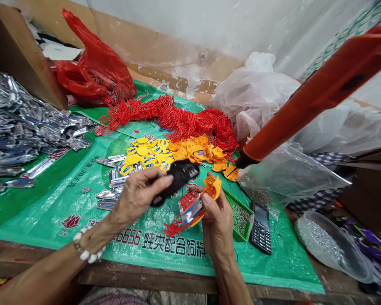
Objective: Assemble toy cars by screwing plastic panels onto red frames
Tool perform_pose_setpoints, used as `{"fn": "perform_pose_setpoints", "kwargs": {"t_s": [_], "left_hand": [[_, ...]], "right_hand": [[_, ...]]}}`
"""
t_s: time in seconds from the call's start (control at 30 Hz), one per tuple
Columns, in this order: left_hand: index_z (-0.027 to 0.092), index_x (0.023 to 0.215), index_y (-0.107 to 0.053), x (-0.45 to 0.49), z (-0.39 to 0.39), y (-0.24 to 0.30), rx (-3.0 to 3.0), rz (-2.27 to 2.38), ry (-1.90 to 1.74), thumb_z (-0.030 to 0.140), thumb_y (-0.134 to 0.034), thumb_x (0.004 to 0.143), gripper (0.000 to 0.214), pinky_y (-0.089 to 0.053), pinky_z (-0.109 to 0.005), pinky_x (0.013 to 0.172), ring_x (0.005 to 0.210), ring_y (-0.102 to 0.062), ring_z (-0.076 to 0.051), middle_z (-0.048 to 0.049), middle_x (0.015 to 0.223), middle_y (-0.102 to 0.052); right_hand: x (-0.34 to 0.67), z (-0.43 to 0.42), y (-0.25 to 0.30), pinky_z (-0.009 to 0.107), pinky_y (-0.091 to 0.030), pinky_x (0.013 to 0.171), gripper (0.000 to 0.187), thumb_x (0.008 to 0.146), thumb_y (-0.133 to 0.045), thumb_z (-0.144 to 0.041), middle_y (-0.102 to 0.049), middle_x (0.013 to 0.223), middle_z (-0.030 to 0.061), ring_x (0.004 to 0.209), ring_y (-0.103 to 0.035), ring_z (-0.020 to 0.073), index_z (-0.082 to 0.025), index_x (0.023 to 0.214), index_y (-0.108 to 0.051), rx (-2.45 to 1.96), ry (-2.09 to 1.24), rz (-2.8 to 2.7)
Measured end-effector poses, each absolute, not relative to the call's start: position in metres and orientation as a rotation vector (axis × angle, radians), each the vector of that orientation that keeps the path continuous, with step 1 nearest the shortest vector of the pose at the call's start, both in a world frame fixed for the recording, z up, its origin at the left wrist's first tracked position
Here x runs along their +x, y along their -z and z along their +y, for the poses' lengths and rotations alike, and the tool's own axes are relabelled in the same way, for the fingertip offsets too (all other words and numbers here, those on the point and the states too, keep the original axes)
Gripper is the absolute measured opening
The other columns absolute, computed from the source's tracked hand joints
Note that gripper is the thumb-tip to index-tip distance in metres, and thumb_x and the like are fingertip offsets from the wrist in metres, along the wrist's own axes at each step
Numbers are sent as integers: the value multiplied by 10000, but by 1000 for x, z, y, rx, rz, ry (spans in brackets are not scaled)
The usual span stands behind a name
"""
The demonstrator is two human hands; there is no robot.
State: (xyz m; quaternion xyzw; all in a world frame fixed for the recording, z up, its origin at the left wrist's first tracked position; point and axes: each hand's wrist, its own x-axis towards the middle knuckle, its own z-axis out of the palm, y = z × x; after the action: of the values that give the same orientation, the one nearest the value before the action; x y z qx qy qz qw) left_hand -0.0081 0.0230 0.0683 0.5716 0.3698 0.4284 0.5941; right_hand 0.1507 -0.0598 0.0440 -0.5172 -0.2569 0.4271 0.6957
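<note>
Green printed sheeting (38,212) on a wooden bench by a worn wall; coloured pieces together, black part separate.

Left hand (138,192) pinches the black part (180,176) between thumb and fingers; right hand (217,216), fingers curled and thumb on top, grips an assembly (193,207) of orange, silver and red pieces just beside it, both above the sheeting's front half. Judged part-built: coloured pieces appear fitted, black part not yet joined. Much loose stock remains: red frames (165,112), yellow pieces (146,154) and orange pieces (190,148) beyond the hands, silver pieces (22,123) heaped at left.
</note>
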Motion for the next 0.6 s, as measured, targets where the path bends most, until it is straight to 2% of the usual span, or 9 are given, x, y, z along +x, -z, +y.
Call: {"fn": "perform_pose_setpoints", "kwargs": {"t_s": [0.1,0.17,0.27,0.47,0.53,0.6], "left_hand": [[164,665,-612,-12,34,-70,1071,934,-1081,450,-796,630,343,-378,-164,461,512,-478,-74,43,603,-557],[166,677,-605,-12,38,-67,1023,973,-978,498,-789,601,388,-395,-179,455,501,-490,-85,35,601,-563],[154,662,-610,-9,36,-58,1083,988,-784,521,-769,607,404,-415,-219,443,487,-524,-121,-4,580,-587],[127,593,-674,-7,33,-47,1408,977,-536,448,-733,650,331,-374,-242,427,464,-541,-159,-62,554,-641],[144,649,-714,-7,34,-48,1554,1017,-585,404,-729,655,261,-430,-267,503,532,-576,-178,-53,596,-668],[169,746,-731,-7,33,-51,1680,1086,-738,378,-702,698,216,-514,-335,691,713,-636,-223,-69,739,-720]], "right_hand": [[157,-61,-47,345,-570,690,721,634,-824,-504,-745,911,43,718,-671,194,-196,1250,-610,-1116,-995,-427],[159,-60,-52,385,-582,679,724,627,-794,-533,-749,878,53,690,-678,217,-196,1241,-611,-1009,-1038,-346],[160,-59,-64,421,-594,700,676,665,-702,-569,-745,853,68,767,-699,260,-202,1226,-624,-866,-1148,-373],[162,-60,-80,430,-599,749,652,758,-550,-655,-734,992,105,925,-691,279,-204,1220,-641,-897,-1128,-574],[163,-62,-75,442,-597,769,655,780,-511,-683,-734,977,108,943,-690,286,-199,1197,-657,-923,-1126,-584],[163,-63,-67,454,-595,791,642,797,-489,-703,-737,962,118,953,-694,295,-190,1128,-688,-935,-1146,-582]]}}
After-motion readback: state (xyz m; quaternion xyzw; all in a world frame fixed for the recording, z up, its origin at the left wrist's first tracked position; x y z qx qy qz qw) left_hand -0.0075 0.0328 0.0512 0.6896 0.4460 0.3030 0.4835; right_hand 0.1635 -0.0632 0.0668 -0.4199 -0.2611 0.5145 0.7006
